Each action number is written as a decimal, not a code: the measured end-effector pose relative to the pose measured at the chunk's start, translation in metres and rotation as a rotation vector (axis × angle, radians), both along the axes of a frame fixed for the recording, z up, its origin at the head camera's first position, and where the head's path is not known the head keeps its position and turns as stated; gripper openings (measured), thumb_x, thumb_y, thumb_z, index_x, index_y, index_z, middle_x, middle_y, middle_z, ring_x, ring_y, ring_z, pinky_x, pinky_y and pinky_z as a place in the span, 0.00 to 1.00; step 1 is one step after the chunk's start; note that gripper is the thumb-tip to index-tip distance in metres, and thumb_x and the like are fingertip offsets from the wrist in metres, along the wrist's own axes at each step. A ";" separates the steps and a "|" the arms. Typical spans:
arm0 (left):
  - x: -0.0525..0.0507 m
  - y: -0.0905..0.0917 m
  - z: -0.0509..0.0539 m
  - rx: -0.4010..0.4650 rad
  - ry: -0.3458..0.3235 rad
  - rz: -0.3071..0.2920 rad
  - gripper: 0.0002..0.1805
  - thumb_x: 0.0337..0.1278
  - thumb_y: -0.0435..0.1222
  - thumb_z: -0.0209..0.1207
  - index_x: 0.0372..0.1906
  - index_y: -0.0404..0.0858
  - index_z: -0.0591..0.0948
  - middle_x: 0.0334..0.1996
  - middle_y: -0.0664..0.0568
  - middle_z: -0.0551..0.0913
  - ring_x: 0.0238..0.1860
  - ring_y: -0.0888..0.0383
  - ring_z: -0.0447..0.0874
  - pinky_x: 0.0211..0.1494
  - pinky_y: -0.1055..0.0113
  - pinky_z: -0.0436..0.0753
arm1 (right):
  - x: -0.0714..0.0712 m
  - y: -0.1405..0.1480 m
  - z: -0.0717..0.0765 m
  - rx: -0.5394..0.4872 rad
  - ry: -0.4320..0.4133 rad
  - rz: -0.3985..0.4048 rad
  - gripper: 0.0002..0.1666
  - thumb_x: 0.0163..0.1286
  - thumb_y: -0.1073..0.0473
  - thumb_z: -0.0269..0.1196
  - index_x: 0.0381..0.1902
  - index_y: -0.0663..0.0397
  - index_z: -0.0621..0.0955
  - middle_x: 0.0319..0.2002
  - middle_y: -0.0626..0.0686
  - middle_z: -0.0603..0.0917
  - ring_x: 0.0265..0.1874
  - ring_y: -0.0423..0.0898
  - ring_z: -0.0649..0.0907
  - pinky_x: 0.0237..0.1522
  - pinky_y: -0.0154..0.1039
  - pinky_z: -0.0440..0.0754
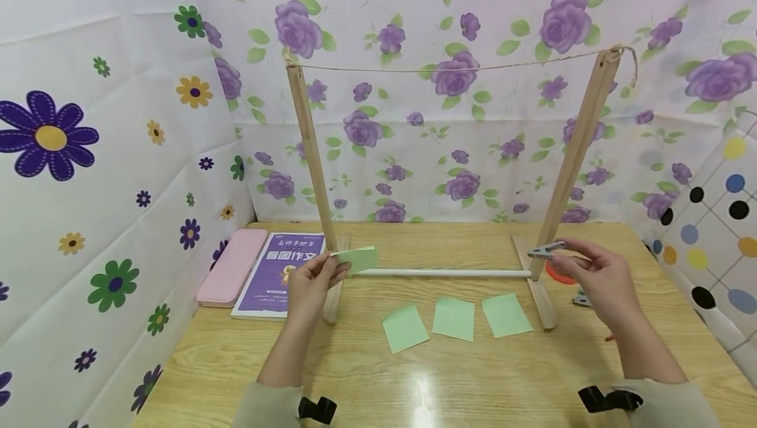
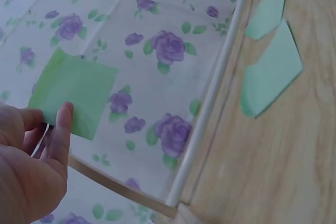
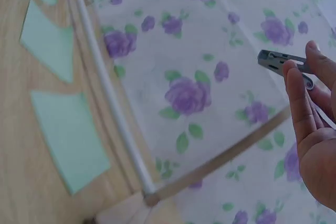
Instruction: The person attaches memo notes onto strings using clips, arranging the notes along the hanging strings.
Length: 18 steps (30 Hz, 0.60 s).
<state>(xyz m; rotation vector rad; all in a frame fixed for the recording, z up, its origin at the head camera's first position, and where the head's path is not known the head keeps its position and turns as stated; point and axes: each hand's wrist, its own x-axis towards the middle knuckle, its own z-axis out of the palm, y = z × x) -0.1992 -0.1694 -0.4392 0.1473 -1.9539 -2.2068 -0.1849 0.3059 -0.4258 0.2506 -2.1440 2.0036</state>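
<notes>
While hands [image 1: 313, 281] [image 1: 602, 277] pinch | left: green note [image 1: 361, 258] | right: metal clip [image 1: 544, 250] | twine [image 1: 414, 71] spans posts [image 1: 312, 158]

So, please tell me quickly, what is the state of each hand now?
Left hand: pinching a green paper note.
Right hand: pinching a metal clip.

A hand could pass through the gap between the left wooden post [image 1: 312, 152] and right wooden post [image 1: 576, 152], under the twine [image 1: 414, 71] and over the white rod [image 1: 440, 273], towards the floral cloth [image 1: 426, 171]. The left hand [image 1: 312, 283], holding a green sticky note [image 1: 358, 258], blocks the left post's foot beside the purple book [image 1: 275, 283]; the right hand [image 1: 602, 280], pinching a grey clothespin [image 1: 545, 250], crowds the right post's lower part.
</notes>
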 end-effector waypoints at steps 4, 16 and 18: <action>0.000 0.005 0.012 -0.021 0.043 0.040 0.16 0.71 0.34 0.61 0.54 0.24 0.81 0.39 0.39 0.88 0.35 0.59 0.91 0.46 0.66 0.89 | -0.007 -0.019 0.020 -0.069 0.036 0.046 0.20 0.68 0.71 0.67 0.57 0.58 0.83 0.40 0.44 0.90 0.36 0.38 0.89 0.39 0.30 0.88; -0.006 0.007 0.036 -0.109 0.028 0.118 0.14 0.70 0.37 0.62 0.49 0.30 0.85 0.31 0.52 0.83 0.16 0.64 0.77 0.24 0.74 0.83 | -0.026 -0.060 0.053 -0.145 0.190 0.119 0.19 0.64 0.76 0.68 0.54 0.68 0.83 0.28 0.50 0.88 0.24 0.41 0.84 0.31 0.30 0.87; -0.008 0.007 0.042 -0.118 0.031 0.121 0.14 0.69 0.38 0.62 0.49 0.31 0.85 0.28 0.54 0.82 0.15 0.65 0.75 0.22 0.76 0.79 | -0.029 -0.065 0.059 -0.152 0.197 0.114 0.19 0.64 0.75 0.68 0.53 0.67 0.84 0.28 0.50 0.88 0.24 0.41 0.84 0.31 0.30 0.86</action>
